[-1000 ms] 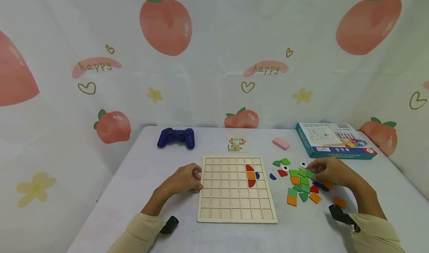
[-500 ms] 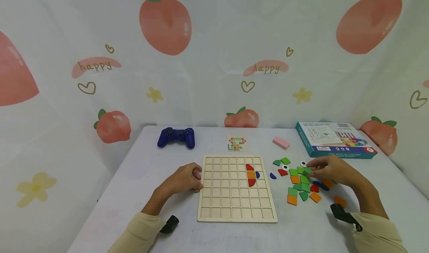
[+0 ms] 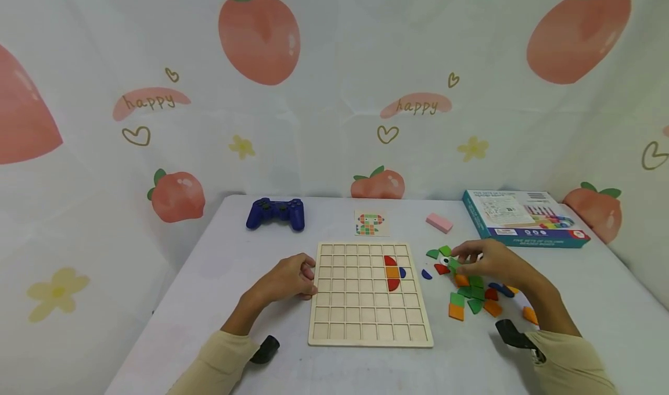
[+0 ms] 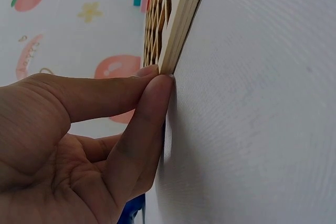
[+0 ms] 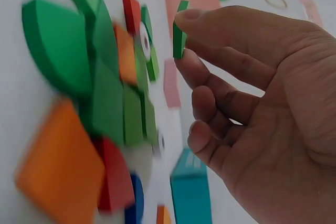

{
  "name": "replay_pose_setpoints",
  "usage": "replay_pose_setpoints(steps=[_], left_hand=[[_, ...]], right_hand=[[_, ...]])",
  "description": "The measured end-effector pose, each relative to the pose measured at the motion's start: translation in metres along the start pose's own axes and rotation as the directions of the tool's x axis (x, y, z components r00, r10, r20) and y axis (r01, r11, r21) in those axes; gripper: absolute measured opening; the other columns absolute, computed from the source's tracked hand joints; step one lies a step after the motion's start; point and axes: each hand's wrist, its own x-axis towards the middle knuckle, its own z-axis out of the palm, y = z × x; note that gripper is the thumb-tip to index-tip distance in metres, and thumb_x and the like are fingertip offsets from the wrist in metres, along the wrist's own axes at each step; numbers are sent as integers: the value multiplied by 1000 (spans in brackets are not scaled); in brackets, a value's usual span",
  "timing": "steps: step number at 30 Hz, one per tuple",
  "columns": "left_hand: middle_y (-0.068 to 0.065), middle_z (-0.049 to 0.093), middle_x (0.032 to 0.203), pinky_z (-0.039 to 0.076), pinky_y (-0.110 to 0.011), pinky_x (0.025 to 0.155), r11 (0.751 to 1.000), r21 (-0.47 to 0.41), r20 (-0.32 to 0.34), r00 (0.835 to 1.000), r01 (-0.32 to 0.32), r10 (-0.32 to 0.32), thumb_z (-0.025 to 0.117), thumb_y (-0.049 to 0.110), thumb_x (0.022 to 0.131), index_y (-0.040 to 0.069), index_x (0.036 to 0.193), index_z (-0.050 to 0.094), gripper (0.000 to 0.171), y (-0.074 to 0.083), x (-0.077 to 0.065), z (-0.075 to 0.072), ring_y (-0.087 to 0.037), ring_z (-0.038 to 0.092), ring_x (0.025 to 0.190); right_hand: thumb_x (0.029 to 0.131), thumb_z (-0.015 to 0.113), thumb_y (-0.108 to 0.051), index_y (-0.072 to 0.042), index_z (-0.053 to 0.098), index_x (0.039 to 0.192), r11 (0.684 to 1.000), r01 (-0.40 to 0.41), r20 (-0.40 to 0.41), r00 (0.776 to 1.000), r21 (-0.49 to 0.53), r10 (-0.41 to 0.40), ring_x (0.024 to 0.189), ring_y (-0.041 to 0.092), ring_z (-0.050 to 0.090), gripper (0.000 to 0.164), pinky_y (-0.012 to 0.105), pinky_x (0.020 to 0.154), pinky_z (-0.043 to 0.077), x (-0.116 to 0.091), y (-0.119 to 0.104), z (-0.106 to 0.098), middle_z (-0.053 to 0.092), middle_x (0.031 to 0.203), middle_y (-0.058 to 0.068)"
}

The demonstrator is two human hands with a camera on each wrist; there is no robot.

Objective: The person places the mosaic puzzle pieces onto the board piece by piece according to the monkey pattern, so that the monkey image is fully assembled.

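Observation:
A wooden grid board (image 3: 352, 315) lies on the table, and my left hand (image 3: 287, 277) pinches its left edge between thumb and index finger. The left wrist view shows those fingertips at the board's rim. Toward the board's right side sit two red pieces (image 3: 389, 261), an orange square (image 3: 392, 272) and a blue half-circle (image 3: 402, 273). Between thumb and index finger my right hand (image 3: 493, 262) pinches a thin green piece (image 5: 179, 31), lifted above the table. Below and beside it lie loose green, orange and red pieces. Its full outline is hidden by the fingers.
Behind the board lies a small pattern card (image 3: 371, 223). A blue game controller (image 3: 275, 214) is at the back left, a pink block (image 3: 439, 222) and a flat box (image 3: 525, 219) at the back right. A small blue half-circle (image 3: 427, 274) lies right of the board.
My right hand has picked up the green piece from the pile and carried it left, toward the board. The left hand stays at the board's edge.

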Motion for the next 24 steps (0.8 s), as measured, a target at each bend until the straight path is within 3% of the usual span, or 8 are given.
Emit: replay_pose_setpoints(steps=[7, 13, 20, 24], left_hand=[[-9, 66, 105, 56, -38, 87, 1000, 17, -8, 1000, -20, 21, 83, 5, 86, -9, 132, 60, 53, -2, 0, 0, -17, 64, 89], [-12, 64, 107, 58, -34, 82, 1000, -25, 10, 1000, -13, 14, 81, 2, 87, -11, 134, 58, 54, 1, -1, -1, -17, 67, 85], [-11, 65, 105, 57, -36, 85, 1000, -3, -1, 1000, -6, 6, 82, 3, 86, -10, 133, 59, 54, 1, -2, 0, -17, 65, 86], [-10, 65, 105, 56, -37, 86, 1000, 11, -6, 1000, -7, 7, 82, 3, 86, -9, 132, 59, 53, 0, -1, 1, -17, 65, 86]], right_hand=[[90, 81, -24, -7, 77, 119, 999, 41, 27, 999, 23, -41, 94, 23, 54, 34, 28, 68, 50, 13, -24, 19, 65, 99, 3], [91, 81, -24, -10, 78, 116, 994, 105, 61, 992, 23, -107, 94, 22, 55, 29, 27, 70, 48, 21, -41, 35, 66, 97, 0], [87, 82, -23, -13, 79, 112, 981, 193, 77, 978, -5, -192, 94, 19, 57, 27, 29, 79, 52, 33, -55, 55, 71, 100, -4], [86, 83, -24, -14, 80, 111, 979, 203, 61, 978, -12, -202, 95, 18, 55, 27, 30, 78, 51, 34, -62, 63, 70, 102, -4]])
